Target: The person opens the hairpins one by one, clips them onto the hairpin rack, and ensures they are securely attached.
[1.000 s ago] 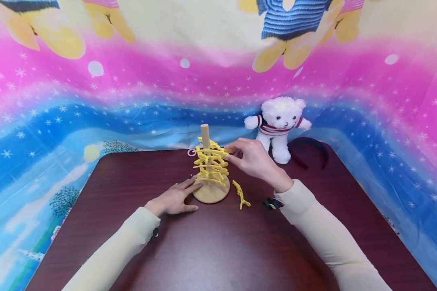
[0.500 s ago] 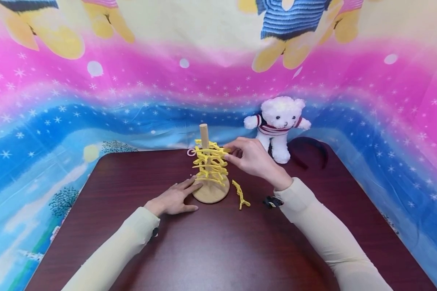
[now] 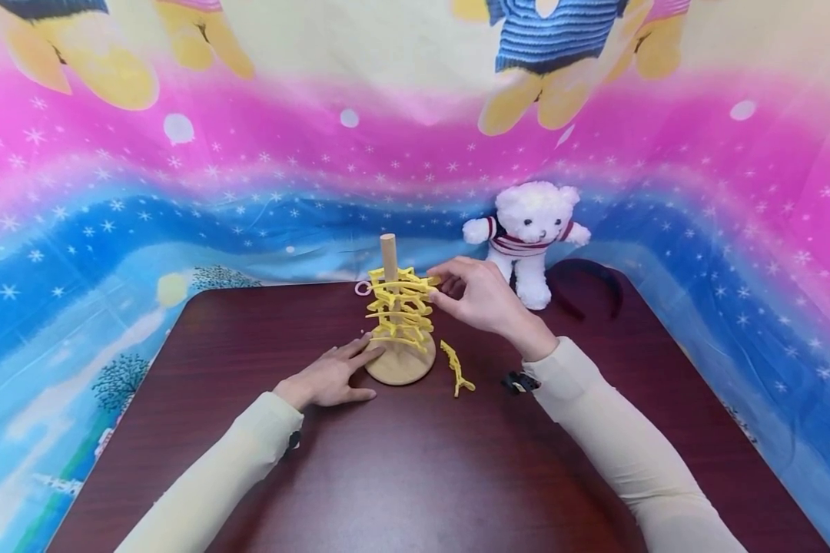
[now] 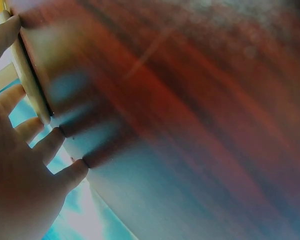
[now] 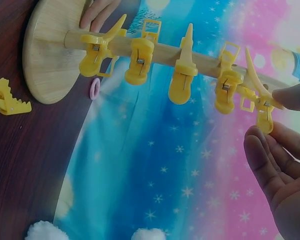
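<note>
A wooden stand, a round base (image 3: 404, 370) with an upright post (image 3: 388, 257), carries several yellow hair claw clips (image 3: 399, 316) stacked along the post. My right hand (image 3: 480, 296) pinches the tail of the topmost claw clip (image 5: 264, 107) between thumb and fingers, at the post's upper part. That clip's arms lie to either side of the post. My left hand (image 3: 332, 376) lies with extended fingers at the left edge of the base; in the left wrist view its fingertips (image 4: 80, 167) touch the tabletop and base. A loose claw clip (image 3: 458, 370) lies right of the base.
Behind the stand lies a small pink ring (image 3: 363, 289). A white teddy bear (image 3: 531, 242) in a striped top stands at the back right, beside a dark headband (image 3: 612, 288). Printed cloth (image 3: 283, 177) hangs around the dark wooden table (image 3: 401, 476).
The far arm of the topmost claw clip has come down and nearer to its front arm around the post. My right hand stays almost in place; my left hand has not moved.
</note>
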Demonstrator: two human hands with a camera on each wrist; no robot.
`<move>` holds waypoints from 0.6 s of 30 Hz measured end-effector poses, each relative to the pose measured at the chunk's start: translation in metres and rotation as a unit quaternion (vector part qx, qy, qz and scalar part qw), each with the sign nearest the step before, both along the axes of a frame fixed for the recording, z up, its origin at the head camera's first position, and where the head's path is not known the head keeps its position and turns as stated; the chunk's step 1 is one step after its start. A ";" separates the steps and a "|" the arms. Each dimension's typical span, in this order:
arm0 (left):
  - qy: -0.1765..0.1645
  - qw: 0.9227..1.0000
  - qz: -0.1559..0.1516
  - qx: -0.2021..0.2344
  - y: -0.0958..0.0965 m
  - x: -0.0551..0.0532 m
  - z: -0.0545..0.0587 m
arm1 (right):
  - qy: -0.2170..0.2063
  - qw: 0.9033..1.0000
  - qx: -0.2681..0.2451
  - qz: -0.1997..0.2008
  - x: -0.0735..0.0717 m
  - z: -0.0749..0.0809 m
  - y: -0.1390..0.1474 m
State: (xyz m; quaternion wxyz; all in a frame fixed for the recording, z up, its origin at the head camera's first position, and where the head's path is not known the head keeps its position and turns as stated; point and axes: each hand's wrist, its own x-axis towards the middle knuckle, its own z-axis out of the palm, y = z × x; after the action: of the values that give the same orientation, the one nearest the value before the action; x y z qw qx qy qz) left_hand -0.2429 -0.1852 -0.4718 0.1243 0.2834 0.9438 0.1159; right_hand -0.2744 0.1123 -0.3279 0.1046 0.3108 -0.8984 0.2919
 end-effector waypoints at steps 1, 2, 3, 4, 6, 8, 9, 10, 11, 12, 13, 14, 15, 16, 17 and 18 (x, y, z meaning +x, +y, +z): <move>0.001 1.000 0.000 0.000 0.000 0.000 0.000 | 0.000 1.000 -0.001 0.000 0.000 0.000 0.000; 0.002 1.000 -0.001 -0.001 0.000 0.000 0.000 | -0.001 1.000 0.000 -0.001 0.000 -0.001 0.000; 0.002 1.000 -0.001 -0.002 0.000 0.000 0.000 | -0.003 1.000 0.001 -0.002 0.000 -0.001 0.000; 0.000 1.000 -0.001 -0.002 0.000 0.000 0.000 | -0.005 1.000 0.002 -0.003 0.000 -0.002 0.000; 0.000 1.000 -0.001 -0.003 0.000 0.000 -0.001 | -0.013 1.000 0.006 -0.005 0.000 -0.003 0.001; 0.000 1.000 0.000 -0.004 0.000 0.000 -0.001 | -0.020 1.000 0.008 -0.007 0.000 -0.004 0.001; -0.001 1.000 0.000 -0.003 0.000 0.000 -0.001 | -0.023 1.000 0.008 -0.008 -0.001 -0.004 0.001; -0.001 1.000 0.000 -0.003 0.000 0.000 -0.001 | -0.024 1.000 0.009 -0.009 -0.001 -0.005 0.001; 0.000 1.000 0.000 -0.003 0.000 0.000 -0.002 | -0.025 1.000 0.009 -0.009 -0.001 -0.005 0.001; 0.001 1.000 0.001 -0.004 -0.001 0.000 -0.002 | -0.024 1.000 0.010 -0.010 -0.001 -0.005 0.001; 0.001 1.000 0.001 -0.004 -0.001 0.000 -0.002 | -0.023 1.000 0.011 -0.011 -0.002 -0.006 0.001; 0.002 1.000 0.000 -0.003 -0.001 0.000 -0.002 | -0.022 1.000 0.012 -0.011 -0.002 -0.006 0.001; 0.002 1.000 0.000 -0.003 -0.001 0.000 -0.002 | -0.020 1.000 0.012 -0.011 -0.002 -0.006 0.001; 0.003 1.000 0.000 -0.003 -0.001 0.000 -0.002 | -0.019 1.000 0.012 -0.011 -0.002 -0.006 0.001; 0.004 1.000 0.000 -0.003 -0.001 -0.001 -0.002 | -0.017 1.000 0.013 -0.011 -0.003 -0.007 0.001; 0.005 1.000 -0.001 -0.002 -0.001 -0.001 -0.002 | -0.016 1.000 0.013 -0.010 -0.003 -0.007 0.001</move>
State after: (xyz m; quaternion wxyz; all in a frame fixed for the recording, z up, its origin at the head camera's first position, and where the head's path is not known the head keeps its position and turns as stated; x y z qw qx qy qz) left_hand -0.2434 -0.1863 -0.4742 0.1200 0.2845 0.9445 0.1127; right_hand -0.2776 0.1136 -0.3346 0.0893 0.2980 -0.9068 0.2844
